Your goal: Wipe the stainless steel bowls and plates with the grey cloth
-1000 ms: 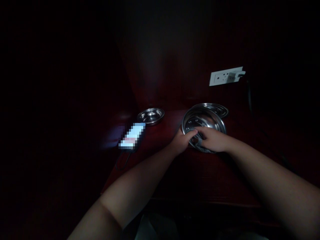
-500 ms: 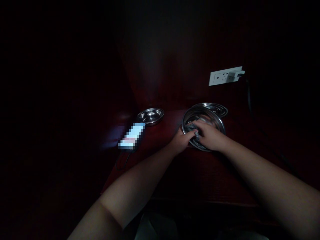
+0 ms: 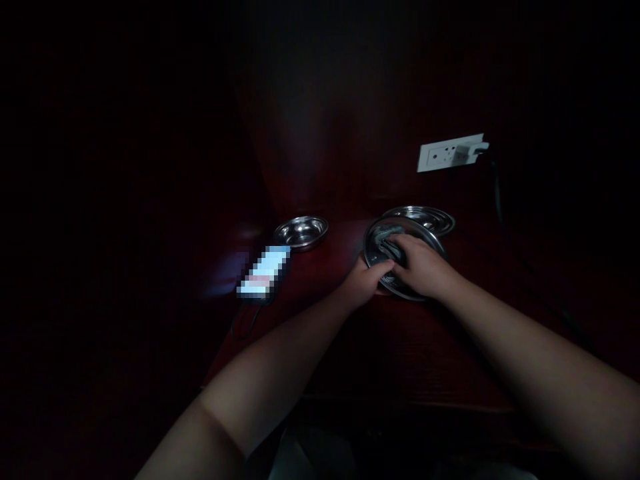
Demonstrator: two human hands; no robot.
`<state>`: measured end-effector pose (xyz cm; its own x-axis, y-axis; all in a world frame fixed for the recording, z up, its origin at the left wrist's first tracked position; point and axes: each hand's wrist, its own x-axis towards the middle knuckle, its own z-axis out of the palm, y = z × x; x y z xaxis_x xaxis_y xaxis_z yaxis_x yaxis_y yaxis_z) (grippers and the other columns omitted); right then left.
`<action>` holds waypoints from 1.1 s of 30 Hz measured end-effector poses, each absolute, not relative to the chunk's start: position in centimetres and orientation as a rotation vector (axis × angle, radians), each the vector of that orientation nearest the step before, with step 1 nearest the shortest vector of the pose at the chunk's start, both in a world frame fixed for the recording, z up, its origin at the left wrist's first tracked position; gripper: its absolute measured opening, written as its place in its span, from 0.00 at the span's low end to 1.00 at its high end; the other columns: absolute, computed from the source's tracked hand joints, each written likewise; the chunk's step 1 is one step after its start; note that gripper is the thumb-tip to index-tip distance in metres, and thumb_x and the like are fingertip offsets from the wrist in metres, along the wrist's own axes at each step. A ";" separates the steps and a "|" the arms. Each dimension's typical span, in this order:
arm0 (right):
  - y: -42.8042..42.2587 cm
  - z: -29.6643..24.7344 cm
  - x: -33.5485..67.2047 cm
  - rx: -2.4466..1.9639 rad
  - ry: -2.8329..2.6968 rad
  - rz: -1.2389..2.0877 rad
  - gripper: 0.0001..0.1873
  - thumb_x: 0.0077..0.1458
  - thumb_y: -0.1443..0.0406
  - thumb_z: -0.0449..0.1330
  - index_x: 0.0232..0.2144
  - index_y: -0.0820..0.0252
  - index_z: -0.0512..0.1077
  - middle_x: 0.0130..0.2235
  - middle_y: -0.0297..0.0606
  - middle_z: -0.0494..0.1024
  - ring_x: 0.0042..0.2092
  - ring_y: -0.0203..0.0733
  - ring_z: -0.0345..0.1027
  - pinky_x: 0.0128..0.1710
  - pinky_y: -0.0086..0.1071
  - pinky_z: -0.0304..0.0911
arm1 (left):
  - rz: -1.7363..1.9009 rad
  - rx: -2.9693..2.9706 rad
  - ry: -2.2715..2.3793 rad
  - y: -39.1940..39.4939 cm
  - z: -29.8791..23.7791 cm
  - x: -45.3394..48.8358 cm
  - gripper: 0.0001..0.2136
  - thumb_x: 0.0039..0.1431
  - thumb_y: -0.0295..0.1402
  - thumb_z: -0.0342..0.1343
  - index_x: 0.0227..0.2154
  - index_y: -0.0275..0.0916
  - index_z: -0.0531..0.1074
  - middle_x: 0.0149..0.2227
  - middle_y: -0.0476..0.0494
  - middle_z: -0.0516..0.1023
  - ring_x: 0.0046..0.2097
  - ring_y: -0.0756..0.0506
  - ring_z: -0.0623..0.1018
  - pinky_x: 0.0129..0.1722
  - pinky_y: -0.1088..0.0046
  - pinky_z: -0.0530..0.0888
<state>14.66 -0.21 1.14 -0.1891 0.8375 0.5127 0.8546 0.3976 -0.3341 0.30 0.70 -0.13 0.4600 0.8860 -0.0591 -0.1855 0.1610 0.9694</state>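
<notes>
A shiny metal bowl (image 3: 434, 241) is tilted toward me over the dark red table. My left hand (image 3: 365, 280) grips its near-left rim, thumb over the edge and the fingers hidden underneath. Inside the bowl, my right hand (image 3: 420, 263) is closed on a grey cloth (image 3: 387, 235) that looks crumpled and lies against the inner wall. Part of the cloth is covered by the right fingers. Right behind this bowl lies another round metal dish (image 3: 430, 217), partly hidden by it.
A second metal bowl (image 3: 301, 233) stands at the back left of the table (image 3: 320, 320). In front of it is a lit phone (image 3: 265, 272), its screen pixelated, with a cable. A white socket plate (image 3: 450, 153) with a plug is on the back wall.
My right hand has shifted the cloth up and away within the bowl. The bowl's tilt has changed slightly, while my left hand stays on the rim.
</notes>
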 end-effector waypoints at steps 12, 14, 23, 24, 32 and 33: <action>-0.3 1.1 15.9 -1.684 -2.097 -0.103 0.21 0.44 0.63 0.58 0.43 0.60 0.68 0.39 0.46 0.70 0.43 0.50 0.65 0.44 0.42 0.60 | 0.877 1.145 0.782 0.8 -0.2 0.4 0.18 0.47 0.35 0.56 0.44 0.41 0.64 0.36 0.44 0.74 0.35 0.46 0.75 0.34 0.61 0.74; -0.3 1.2 16.1 -1.687 -2.134 -0.048 0.21 0.44 0.63 0.57 0.43 0.61 0.68 0.40 0.47 0.70 0.43 0.50 0.66 0.44 0.42 0.60 | 0.882 1.131 0.777 0.9 -0.2 0.4 0.19 0.47 0.35 0.56 0.44 0.41 0.64 0.37 0.44 0.74 0.35 0.46 0.75 0.34 0.59 0.74; -1.5 2.6 15.0 -1.443 -2.353 0.306 0.11 0.46 0.66 0.53 0.35 0.60 0.67 0.37 0.43 0.74 0.37 0.44 0.68 0.38 0.35 0.61 | 0.904 1.123 0.766 0.2 0.4 0.2 0.18 0.48 0.32 0.56 0.44 0.39 0.64 0.36 0.44 0.75 0.34 0.47 0.75 0.31 0.67 0.74; -1.6 2.7 14.9 -1.408 -2.353 0.337 0.10 0.46 0.67 0.52 0.34 0.60 0.67 0.36 0.43 0.74 0.37 0.43 0.67 0.38 0.34 0.61 | 0.910 1.121 0.757 0.1 0.4 0.2 0.18 0.48 0.32 0.56 0.44 0.39 0.65 0.35 0.44 0.75 0.34 0.47 0.75 0.32 0.67 0.74; -1.9 2.4 14.4 -1.219 -2.262 0.513 0.13 0.41 0.72 0.51 0.34 0.61 0.66 0.35 0.40 0.73 0.37 0.41 0.67 0.39 0.35 0.61 | 0.970 1.143 0.695 0.4 0.0 0.3 0.20 0.46 0.33 0.57 0.45 0.38 0.67 0.35 0.45 0.76 0.38 0.46 0.76 0.39 0.67 0.72; -1.9 2.4 14.3 -1.197 -2.248 0.514 0.13 0.41 0.72 0.51 0.33 0.61 0.66 0.35 0.39 0.73 0.37 0.42 0.67 0.39 0.35 0.61 | 0.974 1.145 0.697 0.4 0.0 0.3 0.19 0.46 0.33 0.58 0.44 0.38 0.67 0.35 0.45 0.76 0.38 0.46 0.76 0.40 0.67 0.72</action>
<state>14.25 -1.91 2.35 -0.4624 0.8419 0.2782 0.6374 0.5337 -0.5558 0.28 0.43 -0.01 0.4327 0.9013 0.0225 -0.2702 0.1059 0.9570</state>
